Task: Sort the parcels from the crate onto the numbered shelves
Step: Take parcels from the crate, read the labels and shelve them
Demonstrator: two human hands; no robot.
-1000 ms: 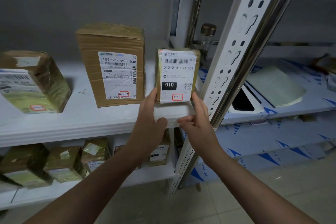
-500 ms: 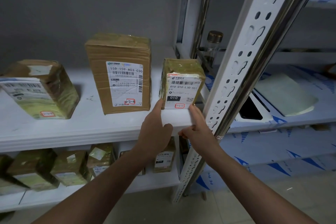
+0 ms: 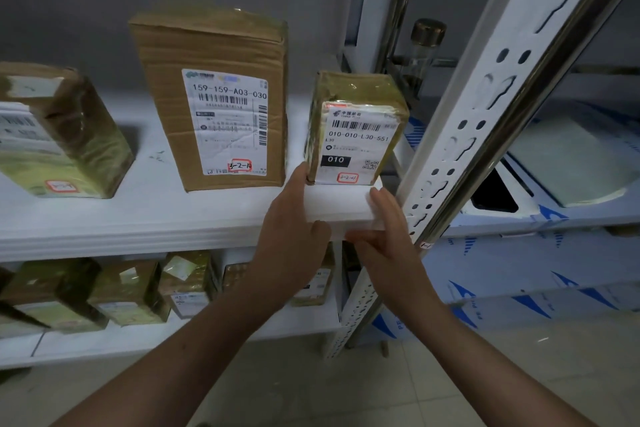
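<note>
Parcel (image 3: 356, 128) stands upright just right of the big box (image 3: 221, 97) on the shelf (image 3: 138, 215), label outward, probably for easy reading. Left hand (image 3: 291, 229), fingers (image 3: 298, 178) straight, touches its corner nearest the box, seemingly squaring it; right hand (image 3: 388, 232) hangs loose and empty, farther right.

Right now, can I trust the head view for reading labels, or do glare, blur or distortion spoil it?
Head view: the label on the small taped parcel reads sharply, 010-010-L30-551. Glare sheens its taped top. The right hand looks slightly smeared at the fingertips. Wide-angle distortion tilts and bows the shelf upright. The lower-shelf parcels sit in dim shadow.
</note>
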